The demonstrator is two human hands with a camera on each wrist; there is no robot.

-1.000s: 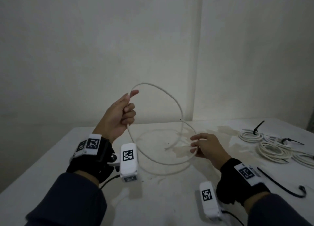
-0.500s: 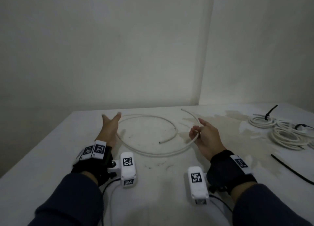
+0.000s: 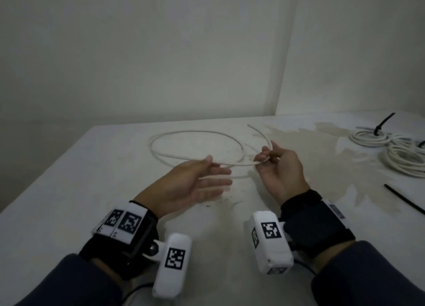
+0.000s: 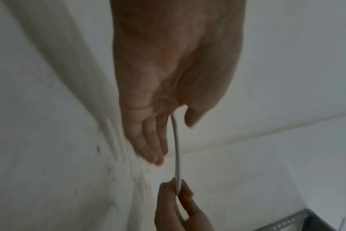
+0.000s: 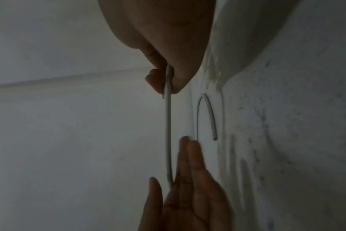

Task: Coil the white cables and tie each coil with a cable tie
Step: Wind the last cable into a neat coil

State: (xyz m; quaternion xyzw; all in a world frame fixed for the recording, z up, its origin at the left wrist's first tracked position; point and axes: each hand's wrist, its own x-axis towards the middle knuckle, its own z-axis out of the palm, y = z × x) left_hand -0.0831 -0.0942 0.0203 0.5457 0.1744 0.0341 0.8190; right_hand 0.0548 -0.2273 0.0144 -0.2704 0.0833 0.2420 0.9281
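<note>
One white cable (image 3: 195, 132) lies in a wide loop on the table (image 3: 69, 190), its free end (image 3: 248, 125) pointing up at the back. My right hand (image 3: 264, 159) pinches the cable between thumb and forefinger just above the table. My left hand (image 3: 218, 170) is beside it with straight fingers, palm turned inward. In the left wrist view the cable (image 4: 176, 148) runs between that hand's thumb and fingers without being clasped. The right wrist view shows the cable (image 5: 167, 125) stretched from the right hand's pinch down to the left hand's fingers (image 5: 190, 164).
Tied white coils (image 3: 368, 137) (image 3: 404, 158) with black cable ties (image 3: 384, 121) lie at the right of the table. A loose black cable tie (image 3: 404, 199) lies nearer on the right. The wall stands close behind; the table's left edge runs diagonally.
The left hand let go of the raised cable, and the loop dropped onto the table. That hand then moved right, close to the right hand, which has kept its pinch.
</note>
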